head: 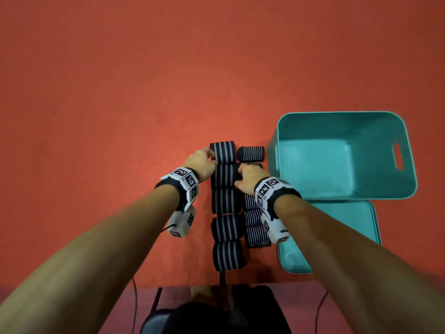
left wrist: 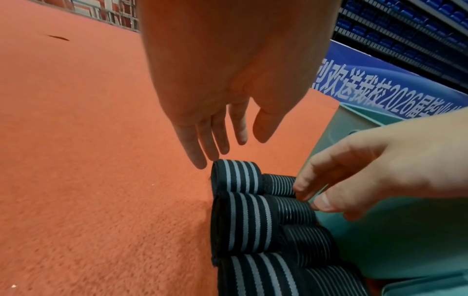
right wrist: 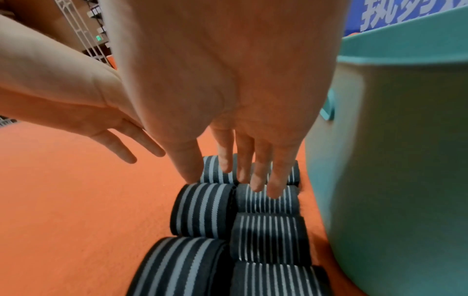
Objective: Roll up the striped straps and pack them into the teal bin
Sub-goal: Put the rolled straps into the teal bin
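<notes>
Both hands – left hand [head: 201,162], right hand [head: 246,180] – hover open-fingered over the rolled striped straps [head: 225,177], which look soft, light, springy, best pinched across their flat ends.

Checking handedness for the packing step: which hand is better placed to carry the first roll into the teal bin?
Probably the right hand: it rests on the narrow-striped black rolls directly beside the empty teal plastic bin. The left hand touches the wide-striped roll on the far side.
</notes>
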`<act>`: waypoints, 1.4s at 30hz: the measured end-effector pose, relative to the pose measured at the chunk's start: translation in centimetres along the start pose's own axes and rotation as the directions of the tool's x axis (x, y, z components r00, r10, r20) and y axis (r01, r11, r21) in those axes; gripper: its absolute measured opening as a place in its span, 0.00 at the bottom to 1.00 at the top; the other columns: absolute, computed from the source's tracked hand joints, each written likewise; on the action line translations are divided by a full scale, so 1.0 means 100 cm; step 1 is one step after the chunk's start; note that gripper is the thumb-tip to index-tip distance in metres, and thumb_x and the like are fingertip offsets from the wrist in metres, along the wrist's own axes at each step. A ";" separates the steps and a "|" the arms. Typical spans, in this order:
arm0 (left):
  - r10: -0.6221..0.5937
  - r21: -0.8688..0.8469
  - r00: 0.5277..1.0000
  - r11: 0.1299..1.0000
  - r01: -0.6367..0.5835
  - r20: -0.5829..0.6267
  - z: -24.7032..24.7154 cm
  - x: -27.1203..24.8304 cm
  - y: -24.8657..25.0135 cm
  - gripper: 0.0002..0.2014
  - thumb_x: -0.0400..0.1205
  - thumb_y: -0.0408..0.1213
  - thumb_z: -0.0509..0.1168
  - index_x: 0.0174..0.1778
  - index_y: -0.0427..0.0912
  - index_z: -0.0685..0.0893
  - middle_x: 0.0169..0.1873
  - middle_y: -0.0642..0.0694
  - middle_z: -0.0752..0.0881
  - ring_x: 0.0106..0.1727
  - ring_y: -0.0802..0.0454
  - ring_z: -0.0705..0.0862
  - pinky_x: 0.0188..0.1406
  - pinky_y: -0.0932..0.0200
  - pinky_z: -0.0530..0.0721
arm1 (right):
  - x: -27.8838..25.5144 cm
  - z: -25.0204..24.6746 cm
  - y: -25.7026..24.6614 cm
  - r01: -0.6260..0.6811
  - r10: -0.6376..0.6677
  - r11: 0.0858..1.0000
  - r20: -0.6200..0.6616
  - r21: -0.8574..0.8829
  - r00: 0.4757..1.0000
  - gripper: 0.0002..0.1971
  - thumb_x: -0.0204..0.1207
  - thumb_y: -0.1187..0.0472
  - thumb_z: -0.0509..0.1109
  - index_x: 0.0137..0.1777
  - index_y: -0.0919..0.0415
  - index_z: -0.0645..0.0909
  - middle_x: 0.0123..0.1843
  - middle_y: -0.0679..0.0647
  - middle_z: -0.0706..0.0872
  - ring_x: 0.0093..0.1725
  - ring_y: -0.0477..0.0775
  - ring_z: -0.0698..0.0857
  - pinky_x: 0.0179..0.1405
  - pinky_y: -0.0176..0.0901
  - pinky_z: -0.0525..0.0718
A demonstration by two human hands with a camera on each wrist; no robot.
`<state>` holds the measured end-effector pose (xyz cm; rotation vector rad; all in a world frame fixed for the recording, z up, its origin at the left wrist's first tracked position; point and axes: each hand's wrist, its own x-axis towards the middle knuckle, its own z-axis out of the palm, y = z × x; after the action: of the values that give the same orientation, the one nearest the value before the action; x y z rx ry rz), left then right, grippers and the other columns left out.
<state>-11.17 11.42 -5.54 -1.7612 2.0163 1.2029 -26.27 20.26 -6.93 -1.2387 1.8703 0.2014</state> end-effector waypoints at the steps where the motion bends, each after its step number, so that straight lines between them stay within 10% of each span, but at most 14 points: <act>1: -0.007 0.002 1.000 1.000 0.007 0.008 0.003 0.006 -0.002 0.16 0.88 0.40 0.64 0.72 0.46 0.79 0.68 0.41 0.84 0.66 0.42 0.83 0.54 0.57 0.75 | 0.004 0.001 0.002 0.003 -0.003 1.000 -0.007 0.007 1.000 0.22 0.83 0.54 0.69 0.76 0.57 0.76 0.70 0.58 0.84 0.68 0.61 0.84 0.66 0.54 0.84; 15: 0.126 0.107 0.985 0.984 -0.140 0.121 0.019 0.096 -0.032 0.41 0.78 0.40 0.77 0.86 0.46 0.65 0.85 0.41 0.64 0.84 0.37 0.65 0.84 0.45 0.67 | 0.065 0.012 -0.015 0.116 -0.112 0.981 0.037 -0.153 0.993 0.33 0.76 0.56 0.78 0.80 0.55 0.72 0.73 0.54 0.77 0.75 0.56 0.73 0.70 0.55 0.80; 28: 0.129 -0.008 0.979 0.992 -0.130 0.157 0.029 0.118 -0.046 0.38 0.76 0.43 0.80 0.81 0.52 0.70 0.69 0.42 0.79 0.74 0.42 0.74 0.75 0.44 0.76 | 0.083 0.016 -0.023 0.003 0.020 0.988 0.140 -0.157 0.990 0.42 0.63 0.48 0.88 0.70 0.51 0.66 0.65 0.58 0.71 0.61 0.59 0.82 0.58 0.53 0.84; 35: 0.085 -0.251 0.991 0.966 -0.056 0.108 0.025 0.117 -0.056 0.32 0.66 0.40 0.84 0.60 0.57 0.74 0.61 0.45 0.81 0.62 0.45 0.83 0.65 0.41 0.85 | 0.078 0.021 -0.013 0.101 -0.098 0.992 0.044 -0.070 0.994 0.36 0.63 0.41 0.83 0.67 0.50 0.71 0.48 0.42 0.77 0.60 0.51 0.73 0.50 0.47 0.74; 42: 0.002 -0.549 0.999 0.835 0.021 0.041 0.004 0.098 -0.077 0.26 0.71 0.24 0.81 0.61 0.43 0.77 0.50 0.54 0.82 0.52 0.58 0.82 0.42 0.73 0.79 | 0.064 0.018 -0.018 0.187 -0.182 0.967 -0.044 0.173 0.982 0.35 0.62 0.46 0.84 0.67 0.47 0.74 0.60 0.44 0.77 0.61 0.50 0.80 0.62 0.50 0.82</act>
<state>-7.02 4.84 -15.30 -1.9451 1.7368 1.9495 -24.67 16.00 -12.13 -1.2885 1.7424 -0.0809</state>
